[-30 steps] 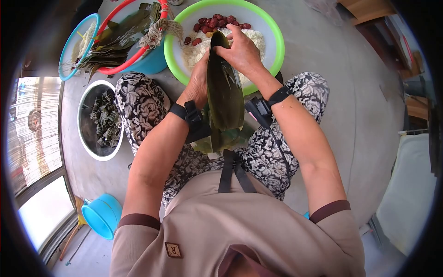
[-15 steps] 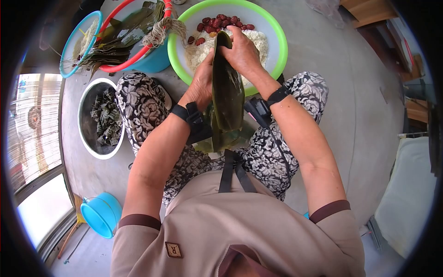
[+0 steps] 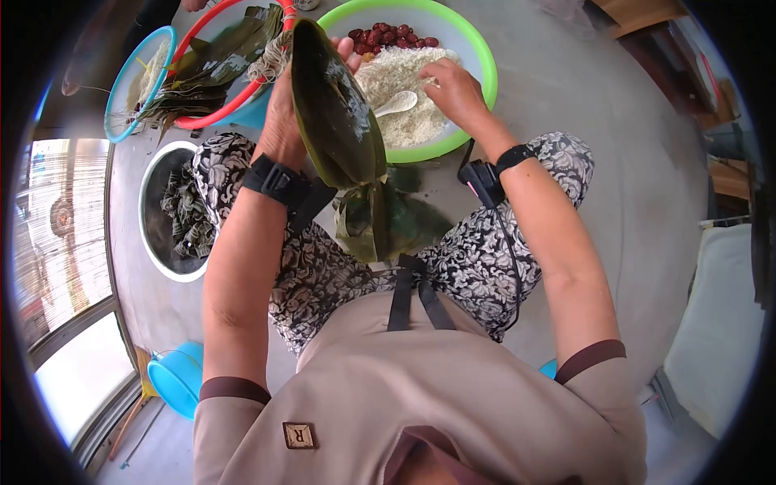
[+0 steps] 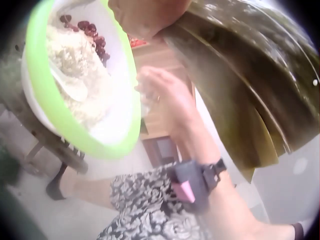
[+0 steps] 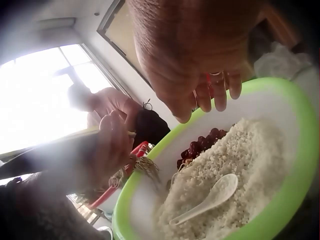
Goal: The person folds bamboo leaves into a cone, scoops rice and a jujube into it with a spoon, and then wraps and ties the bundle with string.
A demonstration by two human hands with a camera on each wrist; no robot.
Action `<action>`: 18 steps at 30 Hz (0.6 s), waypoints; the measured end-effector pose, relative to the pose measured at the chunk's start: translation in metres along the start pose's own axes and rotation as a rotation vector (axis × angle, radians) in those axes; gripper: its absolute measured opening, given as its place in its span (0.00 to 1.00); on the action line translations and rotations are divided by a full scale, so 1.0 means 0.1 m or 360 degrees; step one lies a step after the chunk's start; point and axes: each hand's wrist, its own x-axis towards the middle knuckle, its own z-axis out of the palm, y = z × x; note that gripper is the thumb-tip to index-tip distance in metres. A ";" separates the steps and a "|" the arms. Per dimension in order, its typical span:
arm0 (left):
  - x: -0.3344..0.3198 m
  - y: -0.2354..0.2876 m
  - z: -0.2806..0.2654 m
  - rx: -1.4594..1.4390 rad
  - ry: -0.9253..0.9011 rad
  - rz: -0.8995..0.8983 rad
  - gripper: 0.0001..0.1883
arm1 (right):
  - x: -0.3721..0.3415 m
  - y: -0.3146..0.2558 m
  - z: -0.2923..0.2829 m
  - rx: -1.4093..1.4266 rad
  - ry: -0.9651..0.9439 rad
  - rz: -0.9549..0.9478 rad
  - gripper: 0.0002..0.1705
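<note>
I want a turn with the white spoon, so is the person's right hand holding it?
No, the white spoon lies on the rice, and the right hand is apart from it.

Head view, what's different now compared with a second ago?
The right hand has let go of the leaves and moved right, over the rice. The left hand has carried the leaves left, and the spoon now shows. The left hand still holds the leaves, and the dates stay in the green-rimmed bowl.
</note>
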 end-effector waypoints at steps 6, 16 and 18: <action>0.01 0.20 -0.16 -0.0094 0.0032 0.0119 0.18 | -0.04 -0.19 0.42 0.0010 -0.0240 -0.0391 0.10; -0.07 0.20 -0.41 0.0214 -0.0009 0.0096 0.17 | -0.03 -0.05 0.91 -0.0073 -0.0258 -0.0605 0.07; -0.08 0.19 -0.36 0.0158 0.0015 0.0052 0.17 | -0.02 -0.08 0.86 -0.0220 -0.0119 -0.0831 0.06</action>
